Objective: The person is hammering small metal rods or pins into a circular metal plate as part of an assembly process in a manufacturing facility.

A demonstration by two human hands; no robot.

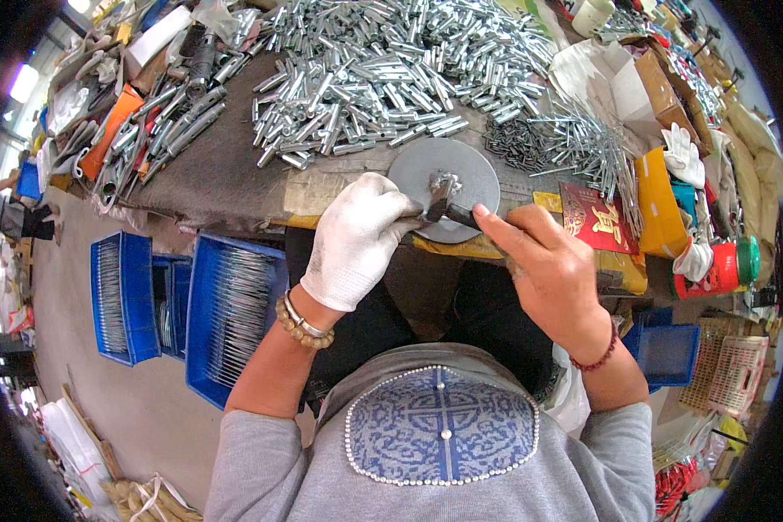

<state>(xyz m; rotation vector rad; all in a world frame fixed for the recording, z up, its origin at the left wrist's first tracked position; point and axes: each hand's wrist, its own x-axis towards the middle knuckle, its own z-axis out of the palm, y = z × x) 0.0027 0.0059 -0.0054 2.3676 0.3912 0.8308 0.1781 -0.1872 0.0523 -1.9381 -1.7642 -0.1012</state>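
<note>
On the work table's near edge stands a round grey metal disc (418,170) with a small metal fixture (445,186) at its middle. My left hand (357,233), in a white knit glove, is closed with its fingertips against the left side of this fixture. Whatever it pinches is too small to make out. My bare right hand (548,265) comes from the other side, fingers curled, with the index fingertip at the end of a short black bar (463,216) that juts from the fixture. Beyond the disc lies a big pile of shiny metal tubes (357,87).
Small dark pins (518,146) and thin metal rods (583,143) lie right of the disc, near a red printed card (596,213). Hand tools (183,126) crowd the table's left. Below stand blue bins (198,348) of metal rods. A red jar (709,270) sits far right.
</note>
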